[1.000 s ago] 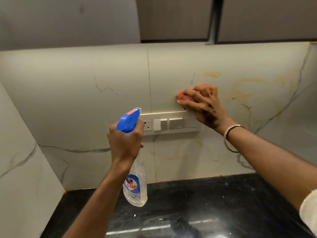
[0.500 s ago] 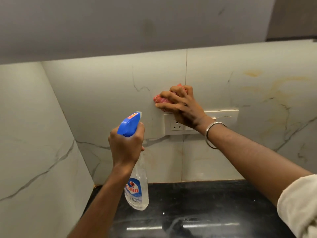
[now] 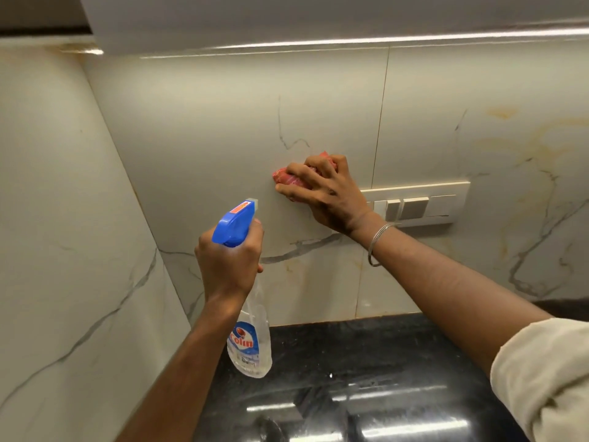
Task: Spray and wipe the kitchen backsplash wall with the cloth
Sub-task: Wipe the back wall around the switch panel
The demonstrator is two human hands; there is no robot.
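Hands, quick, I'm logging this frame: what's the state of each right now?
Left hand: closed, gripping the spray bottle by its neck.
Right hand: closed on the red cloth, pressing it against the backsplash wall.

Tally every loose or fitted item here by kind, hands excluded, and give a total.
Clear plastic spray bottle with blue trigger head: 1
Crumpled red cloth: 1
Cream wall switch plate: 1
Thin silver metal bangle: 1
Total: 4

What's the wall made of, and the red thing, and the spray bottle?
Wall: looks like glossy marble or marble-look tile, with grey veins and seams. Red cloth: soft fabric, bunched up. Spray bottle: clear plastic, blue plastic head.
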